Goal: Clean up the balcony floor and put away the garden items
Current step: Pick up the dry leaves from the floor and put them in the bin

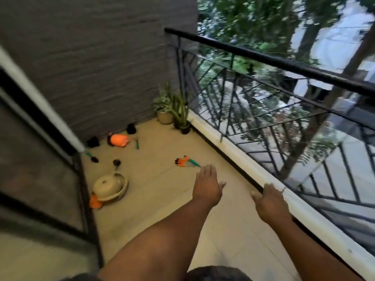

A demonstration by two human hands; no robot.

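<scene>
Balcony floor (162, 179), beige, holding scattered garden items. Far left by the grey wall (91, 57): orange watering can (118, 140) lying on its side, a green-handled tool (137, 144) just right of it, two small black pots (131, 128) (93, 142) against the wall. Nearer left: a second green-handled tool (90, 156), a small dark tool (117, 163), a beige bowl-shaped planter (110, 186) tipped over, touching an orange item (95, 201) at its near side. Centre: orange-and-green gardening glove (185, 161) flat on the floor. Far corner: two potted plants (165, 110) (182, 118), upright, beside the black railing (263, 57). Left hand (208, 184): outstretched, fingers straight, empty, just near of the glove. Right hand (269, 201): fingers relaxed, empty, above the white ledge (233, 153).
</scene>
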